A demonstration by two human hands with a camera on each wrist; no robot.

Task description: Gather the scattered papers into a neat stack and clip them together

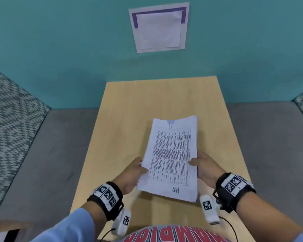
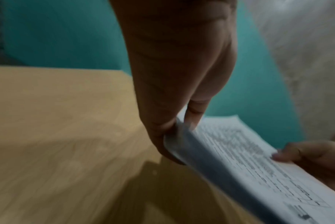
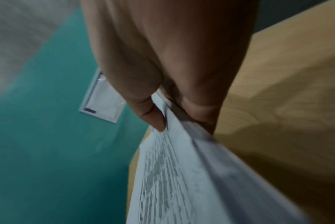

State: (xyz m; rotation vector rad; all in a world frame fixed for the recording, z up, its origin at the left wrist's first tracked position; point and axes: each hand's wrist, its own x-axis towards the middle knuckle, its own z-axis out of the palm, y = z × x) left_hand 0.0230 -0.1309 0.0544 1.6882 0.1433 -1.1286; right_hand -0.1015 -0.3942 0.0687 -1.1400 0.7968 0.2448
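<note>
A stack of white printed papers (image 1: 171,158) hangs just above the wooden table (image 1: 122,119), held between both hands. A pale blue clip (image 1: 170,122) sits on its far edge. My left hand (image 1: 135,170) pinches the stack's left edge (image 2: 181,141), thumb on top and fingers underneath. My right hand (image 1: 202,165) pinches the right edge (image 3: 174,119) the same way. The top sheet shows a dense table of text and a handwritten mark near its close edge. The wrist views are blurred.
A teal wall (image 1: 60,49) stands behind the table with a framed sheet (image 1: 158,27) fixed on it. Grey bench seats (image 1: 47,154) with patterned cushions (image 1: 9,119) flank the table on both sides.
</note>
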